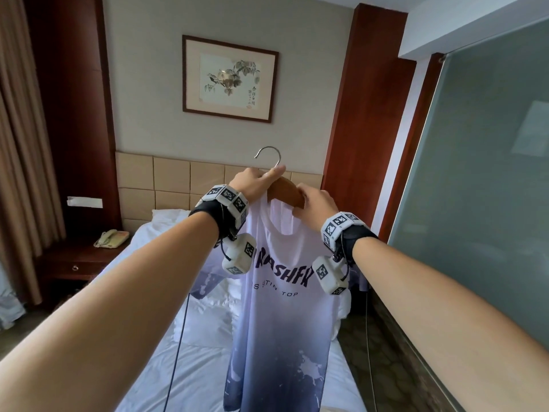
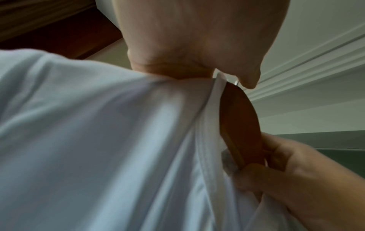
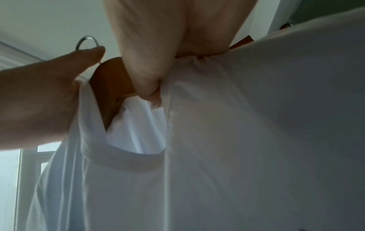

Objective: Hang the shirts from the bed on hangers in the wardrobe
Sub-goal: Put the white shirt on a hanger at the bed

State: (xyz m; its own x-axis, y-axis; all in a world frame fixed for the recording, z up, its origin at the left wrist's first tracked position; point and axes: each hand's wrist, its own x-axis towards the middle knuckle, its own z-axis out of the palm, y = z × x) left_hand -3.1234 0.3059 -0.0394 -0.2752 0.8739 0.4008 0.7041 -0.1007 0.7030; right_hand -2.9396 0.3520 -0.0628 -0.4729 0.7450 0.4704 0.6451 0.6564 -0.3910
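Observation:
A white T-shirt fading to blue (image 1: pixel 282 316), with dark lettering on the chest, hangs from a wooden hanger (image 1: pixel 283 190) with a metal hook (image 1: pixel 269 153), held up over the bed. My left hand (image 1: pixel 255 182) grips the hanger's left arm through the shirt's shoulder, thumb lying along the top near the hook. My right hand (image 1: pixel 315 200) grips the hanger's right arm at the collar. The left wrist view shows the shirt (image 2: pixel 98 140), the hanger (image 2: pixel 239 118) and the right hand (image 2: pixel 296 171). In the right wrist view the hanger (image 3: pixel 106 84) shows inside the open neck of the shirt (image 3: pixel 256 125).
The bed (image 1: pixel 202 367) with white sheets lies below, with another blue-and-white garment (image 1: pixel 205 282) and a white one (image 1: pixel 343 316) on it. A nightstand with a telephone (image 1: pixel 111 238) stands at the left by the curtain. A frosted glass wall (image 1: pixel 481 203) runs along the right.

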